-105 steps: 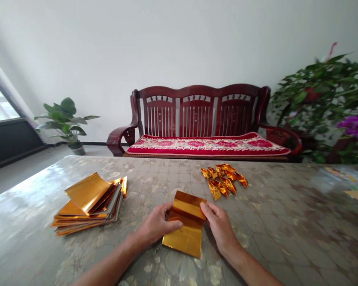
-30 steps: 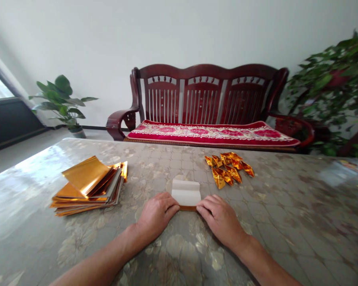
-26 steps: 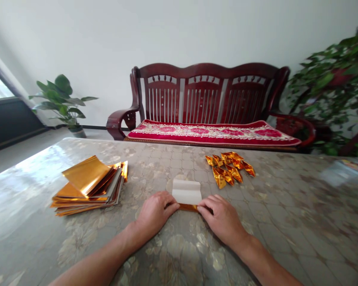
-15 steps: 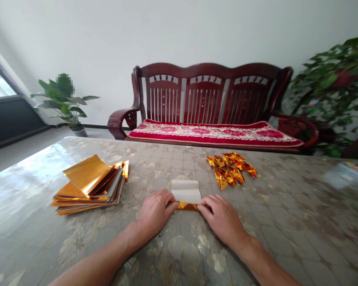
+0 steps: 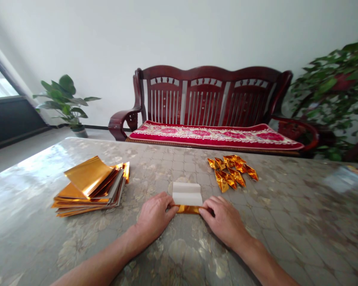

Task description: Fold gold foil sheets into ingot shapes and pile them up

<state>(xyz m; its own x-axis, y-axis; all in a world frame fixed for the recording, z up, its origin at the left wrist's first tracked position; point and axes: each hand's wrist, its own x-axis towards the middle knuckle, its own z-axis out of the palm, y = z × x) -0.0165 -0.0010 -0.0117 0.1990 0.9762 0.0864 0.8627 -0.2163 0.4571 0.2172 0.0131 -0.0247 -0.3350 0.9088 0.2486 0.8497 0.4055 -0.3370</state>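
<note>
Near the centre of the frame, a rectangular sheet of metallic gold paper with a white back [image 5: 187,194] lies on the grey, floral-patterned glossy table [image 5: 155,254], white side up, its near edge turned over into a narrow gold band. The bare left hand [image 5: 155,212] pinches the left end of that band between thumb and fingers; the bare right hand [image 5: 222,218] pinches the right end. At left sits an uneven stack of gold foil paper sheets [image 5: 88,190]; right of centre, a cluster of shiny gold pointed folded-paper pieces [image 5: 238,177]. At the right edge, print on a clear plastic bag [image 5: 343,178] is too blurred to read.
</note>
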